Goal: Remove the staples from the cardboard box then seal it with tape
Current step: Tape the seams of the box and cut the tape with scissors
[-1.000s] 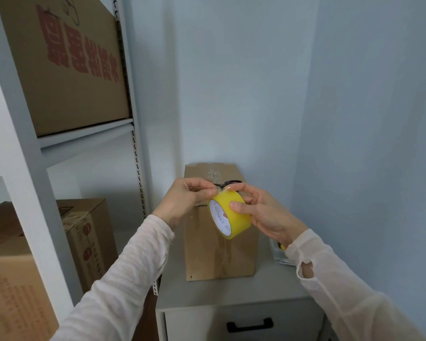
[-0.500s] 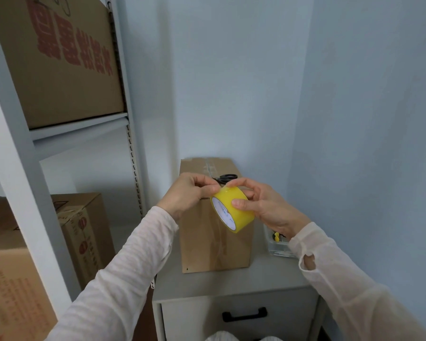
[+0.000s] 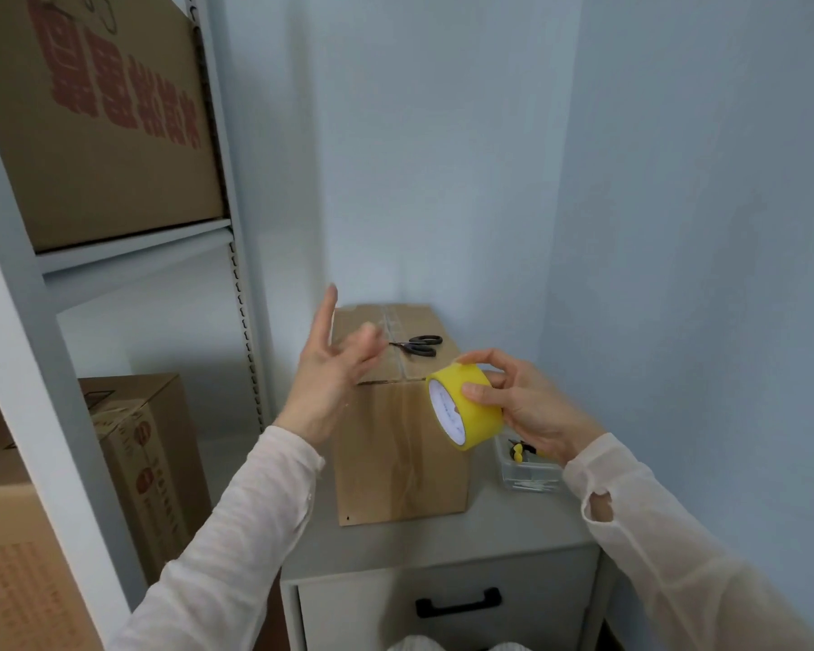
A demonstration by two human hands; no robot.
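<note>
Soft even daylight, bluish cast; left hand [image 3: 332,368] motion-blurred; wide-angle edge distortion.

White cabinet [image 3: 442,542] with black drawer handle [image 3: 459,602], clear tub [image 3: 529,476] on top, grey shelving [image 3: 132,256] with printed carton [image 3: 90,110] at left

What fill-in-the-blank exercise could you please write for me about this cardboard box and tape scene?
1. The right hand grips a round roll of adhesive tape coloured ____.
2. On top of the brown cardboard box lies a pair of black-handled ____.
3. The left hand, fingers spread, holds ____.
4. The box stands on a white cabinet with a ____ drawer handle.
Missing words: yellow; scissors; nothing; black.
</note>
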